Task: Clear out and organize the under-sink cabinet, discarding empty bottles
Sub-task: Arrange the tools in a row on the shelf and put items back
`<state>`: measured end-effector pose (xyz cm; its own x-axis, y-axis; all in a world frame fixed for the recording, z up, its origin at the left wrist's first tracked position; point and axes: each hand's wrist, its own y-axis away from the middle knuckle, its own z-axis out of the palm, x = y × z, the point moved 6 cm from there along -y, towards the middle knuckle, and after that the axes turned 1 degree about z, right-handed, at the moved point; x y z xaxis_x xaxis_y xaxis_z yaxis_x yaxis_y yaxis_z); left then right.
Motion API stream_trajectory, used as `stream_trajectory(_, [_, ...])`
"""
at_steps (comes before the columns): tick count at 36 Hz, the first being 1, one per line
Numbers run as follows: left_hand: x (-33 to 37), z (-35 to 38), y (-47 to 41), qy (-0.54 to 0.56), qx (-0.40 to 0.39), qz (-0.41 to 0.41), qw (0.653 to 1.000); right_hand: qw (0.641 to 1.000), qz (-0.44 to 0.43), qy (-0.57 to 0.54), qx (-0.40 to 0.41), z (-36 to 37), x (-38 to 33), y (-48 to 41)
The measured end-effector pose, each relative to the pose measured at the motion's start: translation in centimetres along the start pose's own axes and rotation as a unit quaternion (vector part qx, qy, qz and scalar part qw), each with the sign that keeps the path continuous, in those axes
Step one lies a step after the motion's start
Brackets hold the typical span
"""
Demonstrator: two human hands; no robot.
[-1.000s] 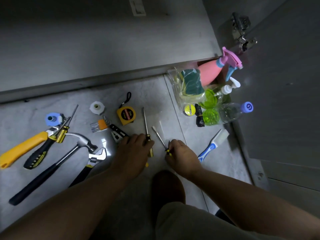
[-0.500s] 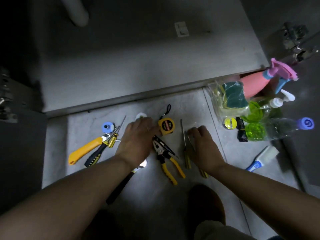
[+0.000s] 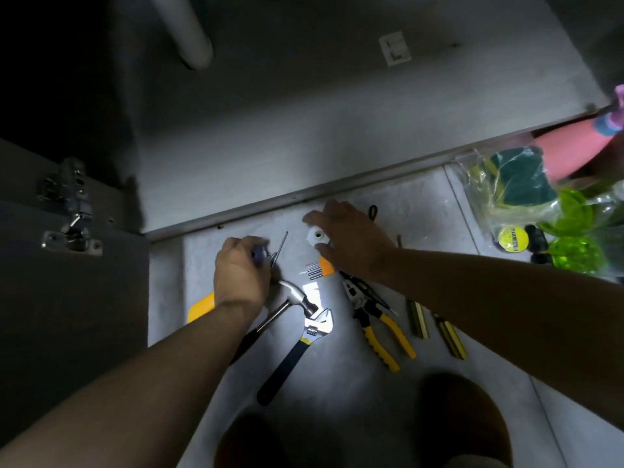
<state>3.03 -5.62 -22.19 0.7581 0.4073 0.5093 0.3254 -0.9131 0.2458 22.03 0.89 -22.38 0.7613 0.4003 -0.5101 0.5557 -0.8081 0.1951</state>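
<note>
On the floor [image 3: 439, 204], the left hand [image 3: 239, 275] curls its fingers [image 3: 236, 246] round a blue roll [image 3: 259, 257] at 11 o'clock of the hammer [image 3: 295, 295], the right hand [image 3: 351, 241] spreads wide fingers over a white roll [image 3: 314, 236], and the pink spray bottle [image 3: 567, 150] lies well apart at 2 o'clock.

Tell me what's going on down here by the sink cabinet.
A person at the open cabinet is sorting tools laid out on the floor. The left hand holds a blue roll beside the hammer. The right hand is spread over a small white roll, not clearly gripping it. A wrench, pliers and screwdrivers lie alongside. A pink spray bottle and bagged sponges sit at right.
</note>
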Motion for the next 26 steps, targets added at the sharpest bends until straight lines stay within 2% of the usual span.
stream_trajectory(6, [-2.0, -0.2, -1.0, 0.064, -0.011, -0.084, 0.994, 0.996, 0.022, 0.083, 0.010, 1.3, -0.5, -1.2])
stream_trajectory(8, [-2.2, 0.0, -1.2, 0.066, -0.013, -0.093, 0.993, 0.998, 0.036, 0.057, 0.015, 1.3, 0.0, -0.6])
stream_trajectory(11, [-2.1, 0.1, -1.3, 0.069, -0.002, -0.085, 0.994, 0.994, 0.069, -0.052, 0.064, 0.1, 1.3, 0.7])
stream_trajectory(14, [-1.3, 0.2, -1.2, 0.078, 0.027, -0.051, 0.995, 0.959, 0.153, -0.163, 0.176, -1.9, 4.1, 3.1])
stream_trajectory(18, [1.7, 1.1, -0.7, 0.056, 0.038, 0.033, 0.997, 0.909, 0.271, -0.142, 0.283, -4.1, 9.6, 6.7])
stream_trajectory(22, [5.0, 3.0, -0.1, 0.046, 0.014, 0.047, 0.998, 0.871, 0.361, -0.124, 0.309, -5.9, 14.4, 8.0])
stream_trajectory(26, [7.5, 5.0, 1.1, 0.176, -0.025, -0.008, 0.984, 0.863, 0.398, -0.098, 0.295, -7.2, 16.8, 7.8])
